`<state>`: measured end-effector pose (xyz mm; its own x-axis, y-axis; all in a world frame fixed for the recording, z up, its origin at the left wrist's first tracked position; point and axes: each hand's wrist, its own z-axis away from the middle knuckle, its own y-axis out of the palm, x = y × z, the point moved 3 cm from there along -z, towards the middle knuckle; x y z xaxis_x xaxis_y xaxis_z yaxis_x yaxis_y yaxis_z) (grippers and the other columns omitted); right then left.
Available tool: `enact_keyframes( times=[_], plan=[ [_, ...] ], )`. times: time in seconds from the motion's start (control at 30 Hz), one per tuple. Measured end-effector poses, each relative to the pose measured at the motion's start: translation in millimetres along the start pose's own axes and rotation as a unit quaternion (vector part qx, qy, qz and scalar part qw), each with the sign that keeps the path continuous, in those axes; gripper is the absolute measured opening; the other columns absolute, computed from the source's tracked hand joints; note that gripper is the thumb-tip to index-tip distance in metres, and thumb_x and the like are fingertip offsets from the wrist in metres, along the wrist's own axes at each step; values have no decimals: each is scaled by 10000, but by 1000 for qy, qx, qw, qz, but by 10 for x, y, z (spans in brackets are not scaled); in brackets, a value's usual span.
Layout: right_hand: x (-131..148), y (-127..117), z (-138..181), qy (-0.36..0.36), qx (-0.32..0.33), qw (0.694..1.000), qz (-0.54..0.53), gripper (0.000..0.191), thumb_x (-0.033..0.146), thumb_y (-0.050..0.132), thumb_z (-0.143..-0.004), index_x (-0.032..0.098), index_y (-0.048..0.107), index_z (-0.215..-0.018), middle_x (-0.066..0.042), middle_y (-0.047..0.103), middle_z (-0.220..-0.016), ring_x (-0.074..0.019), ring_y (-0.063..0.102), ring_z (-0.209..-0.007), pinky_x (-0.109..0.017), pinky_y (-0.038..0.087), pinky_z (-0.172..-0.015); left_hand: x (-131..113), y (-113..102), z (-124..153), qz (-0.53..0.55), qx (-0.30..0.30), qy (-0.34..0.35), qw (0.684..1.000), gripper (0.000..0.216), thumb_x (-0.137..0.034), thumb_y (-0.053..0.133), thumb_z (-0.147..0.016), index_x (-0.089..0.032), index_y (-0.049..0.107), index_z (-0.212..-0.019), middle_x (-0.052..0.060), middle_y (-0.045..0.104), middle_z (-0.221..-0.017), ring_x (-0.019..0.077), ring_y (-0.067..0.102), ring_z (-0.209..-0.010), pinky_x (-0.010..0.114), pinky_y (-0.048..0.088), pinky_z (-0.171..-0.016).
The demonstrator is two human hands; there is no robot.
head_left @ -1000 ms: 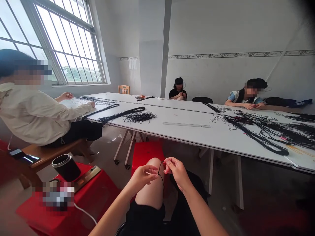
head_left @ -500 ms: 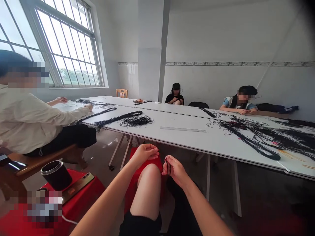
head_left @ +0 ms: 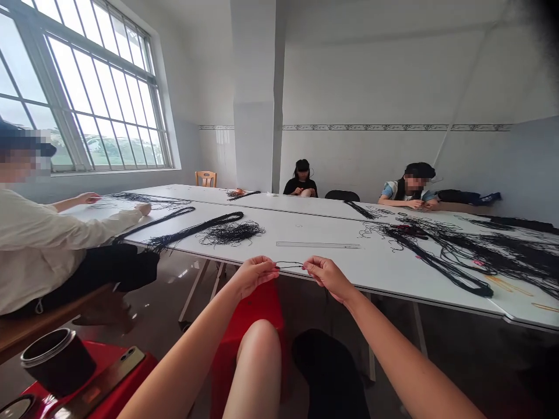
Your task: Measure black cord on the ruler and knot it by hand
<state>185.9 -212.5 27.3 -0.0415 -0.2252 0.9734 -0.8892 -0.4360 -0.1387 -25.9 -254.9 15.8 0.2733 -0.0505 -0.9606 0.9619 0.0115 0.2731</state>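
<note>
Stretching both forearms forward at chest height, the left hand point(head_left: 253, 276) and right hand point(head_left: 328, 278) hold a thin black cord point(head_left: 289, 264) nearly straight between them, the fingers point(head_left: 271, 269) of each pinched together on it, just off the edge of the white worktop point(head_left: 332, 263), near a long ruler point(head_left: 318, 245)

A ruler point(head_left: 318, 245) lies on the table point(head_left: 332, 273) between a cord tangle point(head_left: 232, 234) and cord heaps point(head_left: 454, 256).

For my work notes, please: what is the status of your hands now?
Left hand, right hand: pinching black cord, stretched between them. White table just beyond.
</note>
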Motion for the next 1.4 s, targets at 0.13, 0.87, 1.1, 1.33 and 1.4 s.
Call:
enact_keyframes(
  times=[0.13, 0.87, 1.1, 1.33, 1.4],
  plan=[
    [34, -85, -321, 6, -27, 1000, 2, 247, 401, 641, -722, 155, 647, -737, 54, 436, -555, -59, 284, -469, -202, 186, -434, -82, 70, -216, -16, -5, 34, 999, 322, -311, 793, -657, -152, 614, -872, 58, 692, -777, 131, 670, -720, 260, 528, -765],
    [-124, -627, -1420, 28, -19, 994, 105, 253, 420, 591, -780, 179, 662, -760, 27, 488, -619, -94, 349, -561, -236, 223, -512, -195, -24, -1572, -86, -47, 126, 987, 358, -359, 780, -640, -153, 710, -924, 40, 724, -789, 185, 657, -824, 337, 496, -876],
    [-161, -769, -1546, 44, 62, 984, 161, 285, 444, 600, -783, 171, 681, -788, 9, 500, -648, -117, 409, -638, -245, 253, -546, -263, -210, -1588, -141, -55, 113, 982, 319, -364, 785, -624, -175, 732, -875, 36, 723, -766, 190, 649, -810, 321, 504, -827],
    [-178, -989, -1617, 62, 142, 968, 199, 343, 488, 545, -827, 162, 649, -814, 4, 483, -669, -110, 385, -619, -241, 257, -525, -205, -432, -1634, -136, -67, 116, 982, 300, -363, 789, -618, -190, 734, -857, 30, 721, -777, 191, 648, -835, 324, 495, -852],
    [-210, -1051, -1621, 70, 152, 966, 197, 359, 501, 536, -830, 158, 638, -812, 2, 482, -671, -109, 383, -614, -239, 257, -517, -165, -512, -1669, -132, -75, 118, 981, 302, -358, 792, -616, -190, 730, -860, 27, 717, -784, 183, 640, -835, 322, 489, -861]
  ],
)
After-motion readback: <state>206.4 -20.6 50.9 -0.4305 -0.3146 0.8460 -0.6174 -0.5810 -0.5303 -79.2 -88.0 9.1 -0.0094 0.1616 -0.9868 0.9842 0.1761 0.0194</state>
